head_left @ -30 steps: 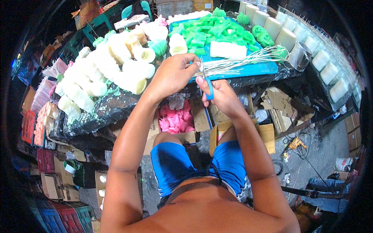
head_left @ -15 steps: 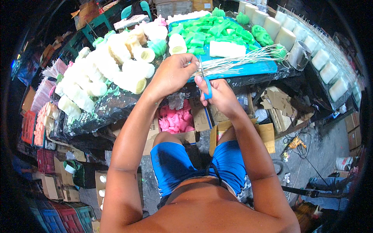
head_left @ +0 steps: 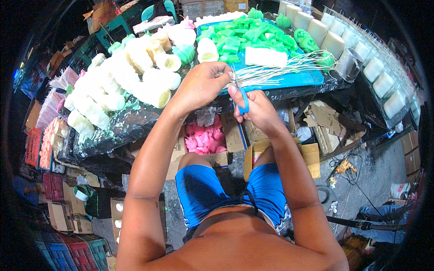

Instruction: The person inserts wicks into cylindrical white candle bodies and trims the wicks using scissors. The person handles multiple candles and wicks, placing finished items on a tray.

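1. My left hand (head_left: 204, 86) pinches the left ends of thin white strings (head_left: 271, 74).
2. My right hand (head_left: 261, 109) grips blue-handled scissors (head_left: 244, 102), their blades pointing away from me, close to those ends.
3. The strings lie across a blue tray (head_left: 304, 80) on the worktop (head_left: 138, 121), nearer me than the green pieces (head_left: 253, 35).

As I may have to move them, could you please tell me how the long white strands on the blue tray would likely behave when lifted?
The long white strands would probably be light, being so thin. They seem springy rather than limp, lying fairly straight with gentle bends. They might splay or tangle, as they spread and cross toward the right.
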Demonstrator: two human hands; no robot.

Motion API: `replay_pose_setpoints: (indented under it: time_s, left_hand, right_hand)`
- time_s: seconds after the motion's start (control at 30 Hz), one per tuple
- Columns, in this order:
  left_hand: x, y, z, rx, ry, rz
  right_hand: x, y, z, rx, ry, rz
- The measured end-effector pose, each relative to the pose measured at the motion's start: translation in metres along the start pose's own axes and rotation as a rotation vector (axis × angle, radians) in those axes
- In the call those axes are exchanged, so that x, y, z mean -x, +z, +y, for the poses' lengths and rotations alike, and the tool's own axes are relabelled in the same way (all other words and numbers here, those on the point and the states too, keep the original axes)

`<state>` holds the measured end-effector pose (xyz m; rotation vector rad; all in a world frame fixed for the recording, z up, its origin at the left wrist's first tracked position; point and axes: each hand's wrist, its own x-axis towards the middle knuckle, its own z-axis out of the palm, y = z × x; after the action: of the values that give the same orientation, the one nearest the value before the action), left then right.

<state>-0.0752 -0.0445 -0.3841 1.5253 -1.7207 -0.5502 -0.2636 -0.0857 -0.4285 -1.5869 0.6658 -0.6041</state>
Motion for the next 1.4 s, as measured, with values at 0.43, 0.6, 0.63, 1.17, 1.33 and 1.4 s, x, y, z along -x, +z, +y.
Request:
replay_pose_setpoints:
  time_s: [0.43,0.6,0.63,1.17,1.33,1.4]
  left_hand:
    - [-0.001,-0.005,-0.002,-0.019,-0.022,-0.029]
    - [-0.003,-0.007,0.002,-0.022,-0.051,-0.026]
    - [-0.003,-0.008,0.001,-0.012,-0.063,-0.027]
    - [-0.005,-0.012,-0.007,0.013,-0.083,-0.06]
    - [-0.005,-0.013,-0.006,-0.004,-0.056,-0.055]
    - [-0.005,-0.013,-0.008,0.0,-0.058,-0.052]
  right_hand:
    - [0.001,0.009,0.001,-0.053,-0.049,0.042]
    - [-0.007,0.005,0.016,-0.049,-0.098,-0.009]
    - [-0.008,0.005,0.018,-0.044,-0.101,-0.004]
    - [-0.004,0.009,0.009,-0.005,-0.086,0.001]
    - [-0.006,0.015,0.013,-0.034,-0.218,0.028]
    - [-0.005,0.014,0.012,-0.045,-0.184,0.005]
